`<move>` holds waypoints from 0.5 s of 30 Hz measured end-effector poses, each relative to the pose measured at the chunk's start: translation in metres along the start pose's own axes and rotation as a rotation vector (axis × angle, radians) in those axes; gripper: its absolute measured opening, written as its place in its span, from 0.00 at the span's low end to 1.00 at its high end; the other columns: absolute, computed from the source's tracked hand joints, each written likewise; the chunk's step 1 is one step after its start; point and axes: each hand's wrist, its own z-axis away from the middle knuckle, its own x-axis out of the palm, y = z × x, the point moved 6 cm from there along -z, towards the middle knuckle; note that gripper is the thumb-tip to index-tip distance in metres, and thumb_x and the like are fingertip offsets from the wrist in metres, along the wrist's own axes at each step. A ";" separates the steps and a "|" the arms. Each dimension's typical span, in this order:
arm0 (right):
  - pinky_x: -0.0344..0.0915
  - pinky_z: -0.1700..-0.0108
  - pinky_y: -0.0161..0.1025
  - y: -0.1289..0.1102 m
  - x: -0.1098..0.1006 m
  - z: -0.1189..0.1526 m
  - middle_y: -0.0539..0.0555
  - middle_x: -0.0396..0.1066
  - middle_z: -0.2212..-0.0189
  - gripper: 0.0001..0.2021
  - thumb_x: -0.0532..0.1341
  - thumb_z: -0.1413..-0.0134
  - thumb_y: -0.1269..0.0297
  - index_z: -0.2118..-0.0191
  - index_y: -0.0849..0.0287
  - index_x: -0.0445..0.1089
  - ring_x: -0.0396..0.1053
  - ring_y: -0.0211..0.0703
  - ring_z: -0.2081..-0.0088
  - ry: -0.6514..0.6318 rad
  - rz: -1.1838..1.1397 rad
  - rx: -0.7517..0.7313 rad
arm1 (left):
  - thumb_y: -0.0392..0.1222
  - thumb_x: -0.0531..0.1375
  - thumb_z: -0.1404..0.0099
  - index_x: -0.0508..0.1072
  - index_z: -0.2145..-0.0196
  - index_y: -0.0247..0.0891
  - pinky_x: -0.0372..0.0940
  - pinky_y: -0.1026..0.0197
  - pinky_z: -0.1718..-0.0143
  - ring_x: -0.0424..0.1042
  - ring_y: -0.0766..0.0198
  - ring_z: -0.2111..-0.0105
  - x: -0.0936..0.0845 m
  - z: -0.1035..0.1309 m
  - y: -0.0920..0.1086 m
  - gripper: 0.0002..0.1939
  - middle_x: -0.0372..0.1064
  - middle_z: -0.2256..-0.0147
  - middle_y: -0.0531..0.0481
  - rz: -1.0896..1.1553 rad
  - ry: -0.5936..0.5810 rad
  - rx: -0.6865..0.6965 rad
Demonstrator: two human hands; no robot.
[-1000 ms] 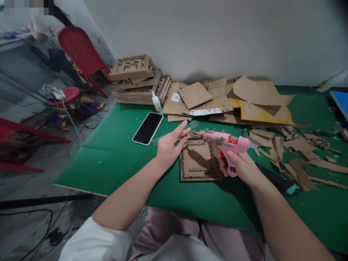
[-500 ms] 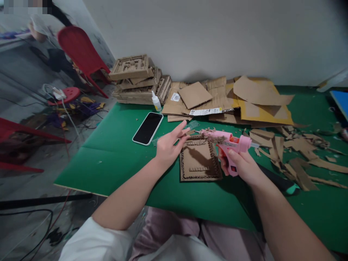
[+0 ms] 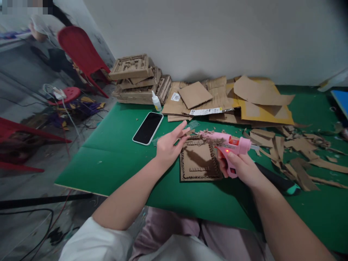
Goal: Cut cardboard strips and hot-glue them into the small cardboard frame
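Observation:
My right hand (image 3: 240, 166) is wrapped around a pink hot glue gun (image 3: 230, 143), its barrel crusted with cardboard crumbs and a glue stick poking out of the back. A red light glows on its side. The nozzle points left, close to the fingertips of my left hand (image 3: 172, 143). Thumb and fingers there pinch what looks like a thin cardboard strip (image 3: 189, 135), mostly hidden. Below both hands lies a square cardboard panel (image 3: 199, 156) with corrugated strips along its edges and two short rows inside. A clear ruler (image 3: 194, 125) lies partly under my left hand.
A phone (image 3: 148, 128) and a white glue bottle (image 3: 156, 101) are at left, before stacked cardboard panels (image 3: 133, 78). Cardboard sheets (image 3: 195, 95) line the wall. Scraps (image 3: 301, 145) and a black-and-green handled tool (image 3: 282, 183) lie right. Red chairs (image 3: 78, 45) stand beyond the table.
The glue gun has shifted very slightly, and its red light now shows beside my thumb. My left hand has stayed in place.

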 end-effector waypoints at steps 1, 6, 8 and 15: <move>0.52 0.84 0.32 0.000 0.001 0.000 0.46 0.60 0.80 0.19 0.55 0.48 0.44 0.70 0.58 0.59 0.62 0.33 0.84 -0.007 -0.004 -0.004 | 0.37 0.58 0.37 0.59 0.43 0.47 0.69 0.66 0.56 0.74 0.64 0.59 0.000 0.000 0.000 0.25 0.75 0.59 0.54 -0.002 0.001 -0.002; 0.53 0.83 0.32 -0.001 0.002 0.001 0.46 0.59 0.79 0.19 0.55 0.49 0.43 0.69 0.58 0.60 0.62 0.33 0.84 -0.028 -0.022 -0.012 | 0.35 0.59 0.38 0.59 0.43 0.46 0.70 0.66 0.56 0.75 0.65 0.60 0.001 0.001 0.000 0.26 0.75 0.59 0.53 -0.010 -0.002 0.010; 0.54 0.82 0.33 0.000 0.002 0.002 0.46 0.60 0.79 0.20 0.55 0.49 0.43 0.69 0.58 0.60 0.62 0.33 0.83 -0.029 -0.027 -0.009 | 0.35 0.58 0.37 0.58 0.42 0.47 0.70 0.66 0.57 0.75 0.65 0.60 0.001 0.001 0.000 0.27 0.75 0.59 0.54 -0.009 -0.004 0.013; 0.53 0.83 0.32 0.001 -0.001 0.001 0.46 0.60 0.80 0.19 0.55 0.49 0.44 0.69 0.58 0.60 0.62 0.32 0.84 -0.010 -0.011 -0.003 | 0.34 0.59 0.38 0.58 0.42 0.47 0.71 0.65 0.57 0.75 0.64 0.60 0.000 0.001 -0.001 0.28 0.75 0.59 0.54 -0.007 -0.005 0.010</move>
